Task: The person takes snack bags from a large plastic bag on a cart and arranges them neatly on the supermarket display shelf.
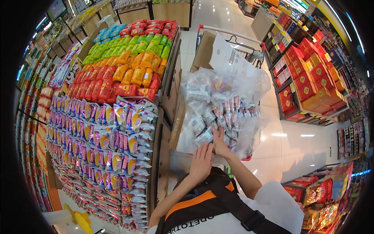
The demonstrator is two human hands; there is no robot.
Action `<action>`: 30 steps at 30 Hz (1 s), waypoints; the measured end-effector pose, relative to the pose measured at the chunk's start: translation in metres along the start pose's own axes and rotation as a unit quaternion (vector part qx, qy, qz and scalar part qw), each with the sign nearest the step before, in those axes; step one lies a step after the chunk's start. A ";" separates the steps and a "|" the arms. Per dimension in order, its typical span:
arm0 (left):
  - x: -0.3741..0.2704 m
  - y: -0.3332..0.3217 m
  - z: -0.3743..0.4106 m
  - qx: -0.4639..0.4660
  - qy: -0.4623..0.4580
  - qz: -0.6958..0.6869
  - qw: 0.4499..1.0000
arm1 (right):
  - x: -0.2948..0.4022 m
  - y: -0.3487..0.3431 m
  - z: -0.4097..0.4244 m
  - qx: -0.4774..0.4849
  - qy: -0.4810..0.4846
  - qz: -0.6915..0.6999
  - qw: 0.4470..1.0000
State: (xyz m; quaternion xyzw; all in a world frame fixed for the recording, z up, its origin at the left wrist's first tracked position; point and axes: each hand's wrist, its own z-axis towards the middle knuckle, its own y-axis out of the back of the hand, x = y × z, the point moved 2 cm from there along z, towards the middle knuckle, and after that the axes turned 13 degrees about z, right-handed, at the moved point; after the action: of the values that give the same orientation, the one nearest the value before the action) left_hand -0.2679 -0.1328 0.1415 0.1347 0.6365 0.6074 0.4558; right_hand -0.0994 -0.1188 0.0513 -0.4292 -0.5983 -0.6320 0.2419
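Note:
A shopping cart (252, 158) stands before me with a large clear plastic bag (251, 128) on it, opened out around many small wrapped snack packets (230, 109). My right hand (220, 144) reaches into the near side of the bag, its fingertips at the edge of a silvery packet (204, 137). Whether those fingers grip it cannot be made out. Close beside it, my left hand (201, 159) is held out nearly flat, palm down, with its fingertips by the near end of the same packet. Nothing shows in the left hand.
An opened cardboard box (204, 51) stands behind the bag, below the cart's handle (230, 34). Left of the cart rises a display of stacked purple-and-silver packets (102, 140) and orange packets (137, 74). Red gift boxes (304, 73) fill shelves at right; shiny red bags (318, 193) sit lower right.

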 end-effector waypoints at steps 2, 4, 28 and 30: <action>-0.013 -0.010 0.017 -0.019 0.024 -0.070 0.997 | -0.021 0.002 0.008 -0.022 0.005 0.088 0.996; -0.016 -0.025 0.036 -0.052 0.069 -0.115 0.990 | -0.025 0.006 0.013 -0.024 -0.008 0.124 0.992; 0.048 -0.108 0.127 -0.237 0.379 -0.255 0.858 | -0.042 0.037 0.074 0.011 -0.146 0.402 0.904; 0.054 -0.105 0.150 -0.245 0.398 -0.311 0.828 | -0.029 0.046 0.082 -0.009 -0.091 0.357 0.930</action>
State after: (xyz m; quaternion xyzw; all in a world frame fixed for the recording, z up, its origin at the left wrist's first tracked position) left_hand -0.1462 -0.0200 0.0480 -0.4398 0.6013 0.5701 0.3464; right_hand -0.0261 -0.0534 0.0449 -0.6723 -0.4189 -0.4678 0.3921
